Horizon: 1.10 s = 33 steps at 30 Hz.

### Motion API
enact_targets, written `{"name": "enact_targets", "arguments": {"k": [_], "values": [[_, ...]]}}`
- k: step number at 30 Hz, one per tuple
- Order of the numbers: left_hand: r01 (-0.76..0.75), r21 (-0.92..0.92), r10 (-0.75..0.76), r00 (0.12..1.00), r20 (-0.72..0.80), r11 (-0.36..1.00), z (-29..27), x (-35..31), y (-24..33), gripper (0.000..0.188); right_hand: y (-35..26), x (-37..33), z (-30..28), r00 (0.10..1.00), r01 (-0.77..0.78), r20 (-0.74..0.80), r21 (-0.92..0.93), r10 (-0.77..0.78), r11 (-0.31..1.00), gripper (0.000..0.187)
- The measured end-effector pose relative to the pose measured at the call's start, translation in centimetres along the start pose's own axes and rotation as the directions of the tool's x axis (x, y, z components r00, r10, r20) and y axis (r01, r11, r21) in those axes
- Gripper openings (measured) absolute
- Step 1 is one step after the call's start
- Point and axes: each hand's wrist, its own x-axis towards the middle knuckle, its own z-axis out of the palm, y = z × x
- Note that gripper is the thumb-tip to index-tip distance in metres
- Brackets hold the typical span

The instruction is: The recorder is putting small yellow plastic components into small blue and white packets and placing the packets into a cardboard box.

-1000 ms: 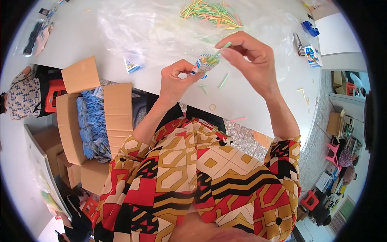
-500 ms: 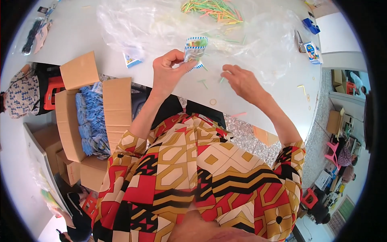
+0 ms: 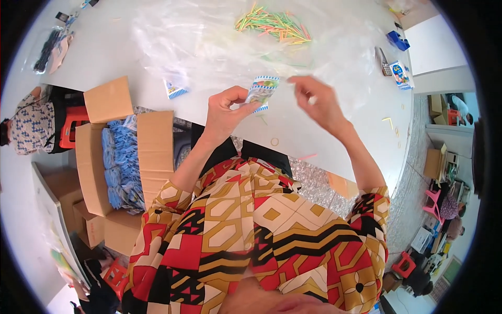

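Observation:
My left hand (image 3: pixel 227 112) pinches a small printed packet (image 3: pixel 261 90) with blue-and-white striped edges between thumb and fingers; whether several are stacked there I cannot tell. To its right, my right hand (image 3: pixel 321 102) hovers over the table, its fingers bent and blurred, so anything in them cannot be made out. Another striped packet (image 3: pixel 175 89) lies on the white table (image 3: pixel 334 144) to the left. Beyond both hands, a heap of thin green, yellow and pink sticks (image 3: pixel 272 26) rests on clear plastic sheeting (image 3: pixel 198 49).
At my left stands an open cardboard box (image 3: pixel 155 157) filled with blue packets (image 3: pixel 125 162). Toward the table's right edge are a blue tape dispenser (image 3: pixel 398 41), a calculator (image 3: pixel 384 63) and a blue-white pack (image 3: pixel 401 76). A rubber band (image 3: pixel 274 142) lies near the front edge.
The packet in my left hand has come nearer to me and slightly right. My right hand has shifted a little right, its fingers now blurred.

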Motion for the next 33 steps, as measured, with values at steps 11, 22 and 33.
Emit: {"name": "enact_targets", "arguments": {"k": [11,22,33], "values": [[-0.060,0.088,0.053,0.996,0.078,0.994,0.3,-0.1,1.0,0.012,-6.6,2.9,-2.9,0.955,0.148,-0.295,0.389,-0.029,0.909,0.019],[0.036,0.059,-0.037,0.999,0.026,0.998,-0.1,-1.0,0.2,0.013,-6.5,3.0,-0.4,0.977,0.136,-0.202,0.325,-0.071,0.936,0.017],[-0.059,-0.121,0.059,0.998,-0.001,0.991,0.2,-0.9,0.9,0.015,-5.6,2.0,1.0,0.987,-0.034,-0.134,0.337,0.084,0.941,0.009]]}}
